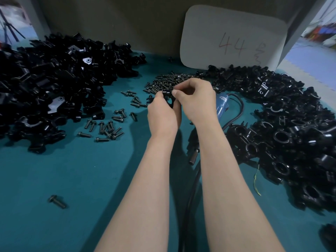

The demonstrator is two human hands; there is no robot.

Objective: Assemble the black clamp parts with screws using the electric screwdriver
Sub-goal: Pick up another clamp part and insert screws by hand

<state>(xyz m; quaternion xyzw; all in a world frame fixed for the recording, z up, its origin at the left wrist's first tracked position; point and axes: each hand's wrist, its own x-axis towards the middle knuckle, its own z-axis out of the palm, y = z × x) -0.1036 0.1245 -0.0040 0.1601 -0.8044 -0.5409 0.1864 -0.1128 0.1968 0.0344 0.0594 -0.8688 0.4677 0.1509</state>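
Reads "44", handwritten in red strokes, on the pale rounded card (209,33) leaning against the back wall (127,24). Shows just right of the number, on the same card, a darker vertical scribble (261,51), too loose to read as letters or digits. Carries a small white label (223,100) on the blue body of the electric screwdriver (222,107), blurred and too small to make out.

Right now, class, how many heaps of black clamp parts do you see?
2: the left heap and the right heap; more parts may lie hidden or out of frame.
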